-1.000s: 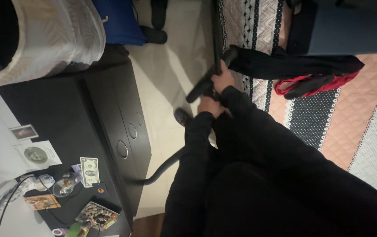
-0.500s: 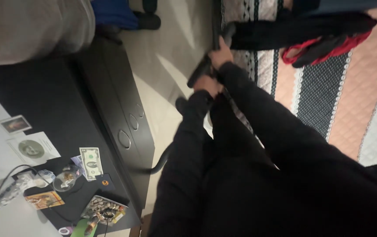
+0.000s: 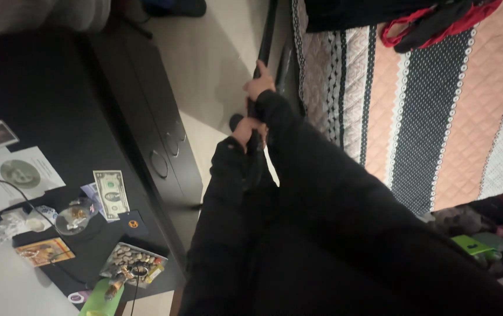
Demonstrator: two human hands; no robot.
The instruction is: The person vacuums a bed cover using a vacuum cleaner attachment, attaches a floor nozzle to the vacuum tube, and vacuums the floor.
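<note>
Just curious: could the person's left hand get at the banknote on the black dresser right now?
Probably not at once: the left hand is closed on the black pole, away from the banknote. Nothing blocks the way, though.

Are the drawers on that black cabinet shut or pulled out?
Shut, as far as the view shows: the drawer fronts on the black cabinet sit flush in one plane, their ring handles in line, none jutting toward the floor.

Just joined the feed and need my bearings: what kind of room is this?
Most likely a bedroom: a bed with a striped quilted bedspread, a black dresser with a banknote and trinkets on top, clothes on the bed.
</note>
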